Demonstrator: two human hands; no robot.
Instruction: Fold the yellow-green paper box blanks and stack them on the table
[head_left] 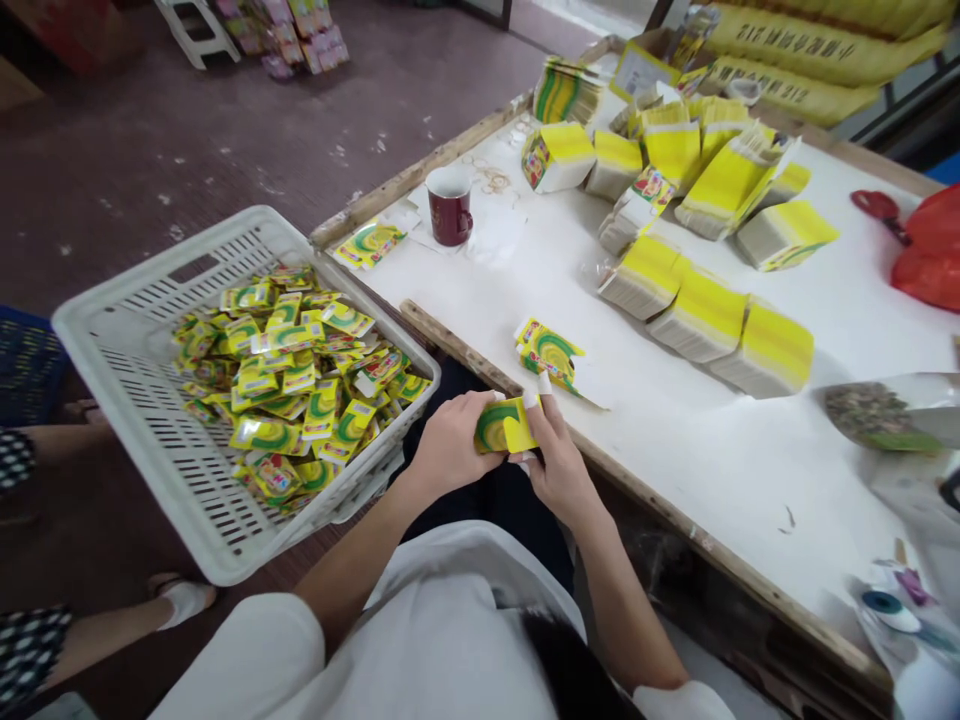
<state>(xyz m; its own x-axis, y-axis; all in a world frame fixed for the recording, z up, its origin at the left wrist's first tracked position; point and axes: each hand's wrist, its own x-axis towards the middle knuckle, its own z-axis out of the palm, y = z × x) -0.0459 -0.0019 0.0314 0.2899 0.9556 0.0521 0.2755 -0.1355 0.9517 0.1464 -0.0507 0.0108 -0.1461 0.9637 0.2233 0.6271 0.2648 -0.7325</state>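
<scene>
My left hand (pixel 448 445) and my right hand (pixel 559 462) both grip a small yellow-and-green packet (pixel 504 425) just in front of the table's near edge, above my lap. The right fingertips wear white tape. A few flat packets of the same print (pixel 551 355) lie on the white table top (pixel 697 440) just beyond my hands. To my left a white plastic basket (pixel 150 400) holds several folded yellow-green packets (pixel 292 380).
Stacks of flat yellow cartons (pixel 705 315) cover the table's middle and far side. A dark red mug (pixel 450 205) stands near the far left corner. A red bag (pixel 930 250) lies at right. Another person's legs (pixel 90 620) show at lower left.
</scene>
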